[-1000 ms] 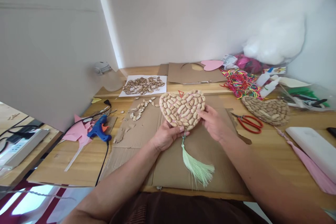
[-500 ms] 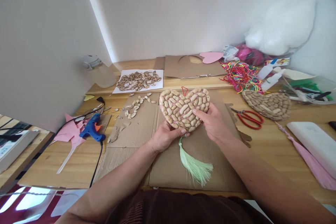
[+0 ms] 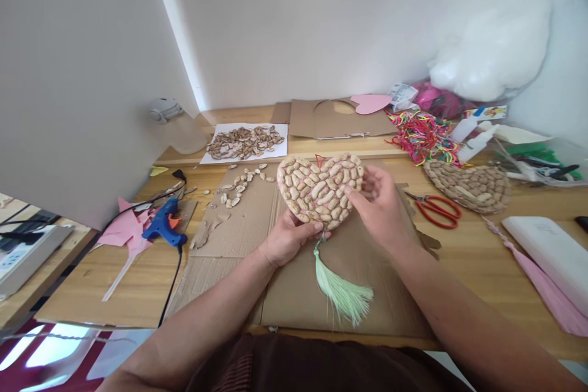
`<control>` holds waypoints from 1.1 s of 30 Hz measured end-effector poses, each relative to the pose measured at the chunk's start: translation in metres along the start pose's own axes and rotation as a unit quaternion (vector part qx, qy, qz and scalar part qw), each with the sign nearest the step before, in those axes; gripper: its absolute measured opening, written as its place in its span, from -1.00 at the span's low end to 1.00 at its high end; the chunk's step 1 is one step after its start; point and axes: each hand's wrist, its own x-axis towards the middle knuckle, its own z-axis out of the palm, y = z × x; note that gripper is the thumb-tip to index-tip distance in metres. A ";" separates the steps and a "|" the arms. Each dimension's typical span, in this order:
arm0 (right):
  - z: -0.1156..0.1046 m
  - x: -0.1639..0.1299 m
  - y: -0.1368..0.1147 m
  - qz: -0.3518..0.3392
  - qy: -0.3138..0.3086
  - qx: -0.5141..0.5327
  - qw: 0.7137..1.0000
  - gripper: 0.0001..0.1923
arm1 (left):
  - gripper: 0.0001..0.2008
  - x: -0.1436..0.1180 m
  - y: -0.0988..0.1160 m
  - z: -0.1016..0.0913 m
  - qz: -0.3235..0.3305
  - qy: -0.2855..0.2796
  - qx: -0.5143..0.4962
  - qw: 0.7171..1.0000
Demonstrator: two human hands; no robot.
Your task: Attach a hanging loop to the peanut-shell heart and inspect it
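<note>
A heart-shaped plaque covered with peanut shells (image 3: 316, 190) is held upright above the cardboard. My left hand (image 3: 291, 239) grips its lower tip, thumb in front and fingers hidden behind. A red cord loop (image 3: 320, 161) sticks up from the notch at the top. Below the tip hangs a pale green tassel (image 3: 342, 288). My right hand (image 3: 383, 208) is at the plaque's right side, thumb tip against the shells and the other fingers spread beyond the edge, not wrapped round it.
Cardboard (image 3: 239, 282) covers the wooden table. A blue glue gun (image 3: 165, 225) and pink scraps lie left, peanut shells (image 3: 248, 142) on white paper at the back. Red-handled scissors (image 3: 438, 209), a second peanut heart (image 3: 468, 187), coloured cords (image 3: 425, 138) and a white box (image 3: 546, 251) are right.
My right hand has loosened from the plaque's right edge, its fingers now spread out to the right. The plaque has shifted slightly left, still in my left hand.
</note>
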 end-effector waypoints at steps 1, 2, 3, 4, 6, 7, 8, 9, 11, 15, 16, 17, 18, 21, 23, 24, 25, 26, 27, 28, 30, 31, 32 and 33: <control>-0.004 0.002 -0.001 -0.071 0.024 -0.076 0.994 -0.42 | -0.52 0.000 0.001 0.000 0.002 0.006 0.000 1.000; -0.008 0.003 -0.003 -0.144 0.036 -0.147 0.978 -0.48 | -0.53 -0.001 0.001 0.001 0.004 0.011 0.002 1.000; -0.011 0.004 -0.005 -0.212 0.036 -0.206 0.955 -0.58 | -0.54 -0.001 0.001 0.001 0.007 0.014 0.006 1.000; -0.013 0.004 -0.007 -0.267 0.026 -0.250 0.930 -0.71 | -0.54 -0.001 0.001 0.001 0.010 0.016 0.012 1.000; -0.015 0.004 -0.013 -0.329 -0.003 -0.308 0.893 -0.92 | -0.51 -0.002 0.001 0.001 0.012 0.018 0.029 0.999; -0.014 0.003 -0.015 -0.338 -0.009 -0.328 0.882 -0.95 | -0.49 -0.002 0.000 0.001 0.012 0.019 0.038 0.999; -0.013 0.002 -0.017 -0.340 -0.011 -0.346 0.874 -0.95 | -0.46 -0.002 0.000 0.001 0.011 0.020 0.048 0.999; -0.011 0.000 -0.019 -0.340 -0.012 -0.360 0.869 -0.94 | -0.44 -0.003 0.000 0.001 0.009 0.021 0.057 0.998; -0.008 -0.002 -0.021 -0.338 -0.013 -0.380 0.861 -0.94 | -0.44 -0.003 0.000 0.002 0.011 0.024 0.071 0.997; -0.006 -0.004 -0.023 -0.339 -0.021 -0.398 0.852 -0.94 | -0.49 -0.003 -0.001 0.005 0.024 0.024 0.091 0.995; -0.006 -0.005 -0.022 -0.340 -0.022 -0.400 0.851 -0.93 | -0.51 -0.004 -0.001 0.005 0.028 0.025 0.097 0.995; -0.006 -0.005 -0.022 -0.340 -0.022 -0.403 0.849 -0.92 | -0.52 -0.004 -0.001 0.006 0.032 0.027 0.106 0.993; -0.006 -0.005 -0.023 -0.341 -0.021 -0.406 0.848 -0.91 | -0.54 -0.004 -0.002 0.006 0.036 0.029 0.117 0.992; -0.005 -0.007 -0.024 -0.342 -0.016 -0.414 0.844 -0.89 | -0.59 -0.004 -0.004 0.005 0.047 0.030 0.154 0.986; -0.005 -0.008 -0.025 -0.345 -0.015 -0.418 0.840 -0.89 | -0.58 -0.005 -0.005 0.004 0.056 0.030 0.175 0.983; -0.005 -0.008 -0.025 -0.347 -0.016 -0.420 0.838 -0.89 | -0.58 -0.005 -0.005 0.004 0.059 0.031 0.184 0.981; -0.005 -0.009 -0.025 -0.349 -0.018 -0.423 0.836 -0.89 | -0.59 -0.005 -0.006 0.004 0.061 0.032 0.194 0.979; -0.005 -0.009 -0.025 -0.351 -0.020 -0.424 0.835 -0.89 | -0.60 -0.005 -0.005 0.004 0.063 0.034 0.205 0.976; -0.004 -0.010 -0.025 -0.353 -0.021 -0.426 0.833 -0.89 | -0.61 -0.006 -0.005 0.004 0.065 0.036 0.215 0.974; -0.004 -0.010 -0.025 -0.355 -0.021 -0.427 0.832 -0.89 | -0.61 -0.006 -0.005 0.005 0.070 0.039 0.226 0.971; -0.003 -0.011 -0.024 -0.359 -0.015 -0.427 0.830 -0.89 | -0.61 -0.007 -0.004 0.006 0.079 0.046 0.239 0.967; -0.003 -0.011 -0.024 -0.359 -0.011 -0.427 0.830 -0.88 | -0.60 -0.007 -0.004 0.006 0.082 0.050 0.242 0.965; -0.002 -0.011 -0.024 -0.358 -0.007 -0.427 0.830 -0.88 | -0.59 -0.007 -0.004 0.006 0.082 0.052 0.242 0.965; -0.001 -0.011 -0.024 -0.354 -0.005 -0.427 0.832 -0.87 | -0.59 -0.007 -0.005 0.006 0.078 0.053 0.238 0.967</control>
